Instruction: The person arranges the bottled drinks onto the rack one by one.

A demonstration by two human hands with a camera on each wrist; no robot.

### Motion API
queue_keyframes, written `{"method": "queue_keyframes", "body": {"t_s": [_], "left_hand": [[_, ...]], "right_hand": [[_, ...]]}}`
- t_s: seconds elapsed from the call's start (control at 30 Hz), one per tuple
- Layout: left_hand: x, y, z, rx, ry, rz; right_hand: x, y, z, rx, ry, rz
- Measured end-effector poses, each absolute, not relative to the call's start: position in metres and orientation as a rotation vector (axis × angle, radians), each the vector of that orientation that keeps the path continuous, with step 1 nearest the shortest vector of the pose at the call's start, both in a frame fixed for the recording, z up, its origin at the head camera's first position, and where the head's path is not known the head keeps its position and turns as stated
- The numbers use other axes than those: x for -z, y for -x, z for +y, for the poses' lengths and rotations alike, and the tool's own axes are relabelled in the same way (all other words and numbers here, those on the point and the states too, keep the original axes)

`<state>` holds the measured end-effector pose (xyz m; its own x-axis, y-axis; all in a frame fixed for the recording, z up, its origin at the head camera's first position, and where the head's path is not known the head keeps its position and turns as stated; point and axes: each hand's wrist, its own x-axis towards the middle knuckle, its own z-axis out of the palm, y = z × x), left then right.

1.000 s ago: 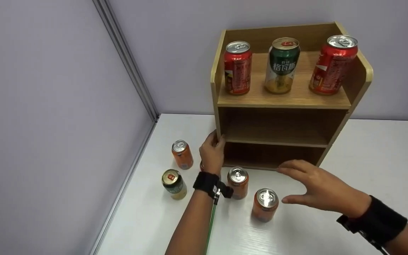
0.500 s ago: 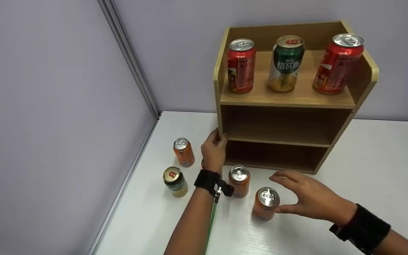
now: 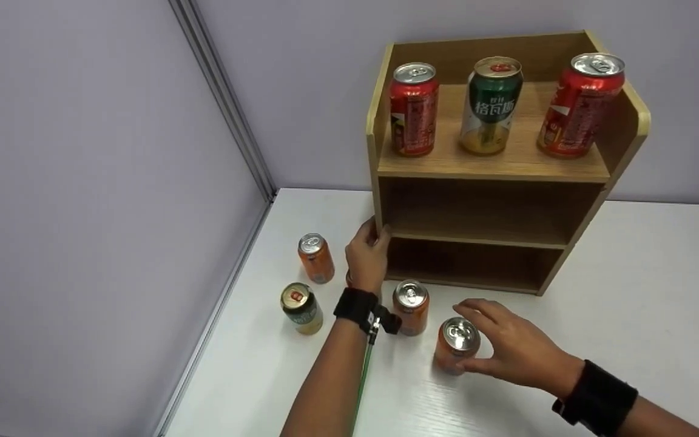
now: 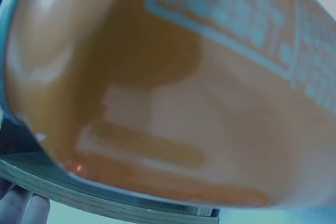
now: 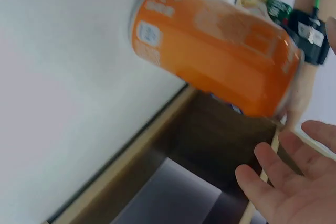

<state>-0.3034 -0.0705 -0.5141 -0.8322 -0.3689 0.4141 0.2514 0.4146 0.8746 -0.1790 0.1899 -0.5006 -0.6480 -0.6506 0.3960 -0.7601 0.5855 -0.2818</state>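
Note:
My left hand [image 3: 368, 258] grips the left side panel of a small wooden shelf [image 3: 495, 177], thumb at its front edge. My right hand [image 3: 510, 346] curves around an orange can [image 3: 448, 355] standing on the table, thumb in front and fingers behind its top. The right wrist view shows these fingers [image 5: 273, 177] spread, with a gap to the orange can. Another orange can [image 3: 411, 312] stands between that can and my left wrist. An orange can [image 4: 173, 103] fills most of the left wrist view, close to the camera.
Two red cans [image 3: 414, 115] and a green-and-gold can [image 3: 490, 109] stand on the top shelf. Left of my left arm are an orange can [image 3: 317, 262] and a green-and-gold can [image 3: 303, 312]. A wall [image 3: 82, 182] borders the white table [image 3: 234, 376] at left.
My right hand has moved left and toward the front, its fingers coming around the orange can. The left hand stays on the shelf panel. The head view has shifted slightly.

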Motion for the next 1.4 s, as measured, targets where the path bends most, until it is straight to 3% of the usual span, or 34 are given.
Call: {"method": "queue_keyframes", "body": {"t_s": [0.57,1.17,1.4], "left_hand": [[0.514,0.303,-0.071,1.462,-0.107,-2.142],[0.516,0.304,-0.072,1.443,-0.109,-2.139],[0.516,0.304,-0.073,1.435,-0.091,-2.136]], "right_hand": [[0.517,0.181,0.18,-0.638,-1.164,-2.611],[0.538,0.171,0.162,-0.691,-0.857,-2.734],[0.544,0.174,0.16,-0.596,-0.878,-2.633]]}}
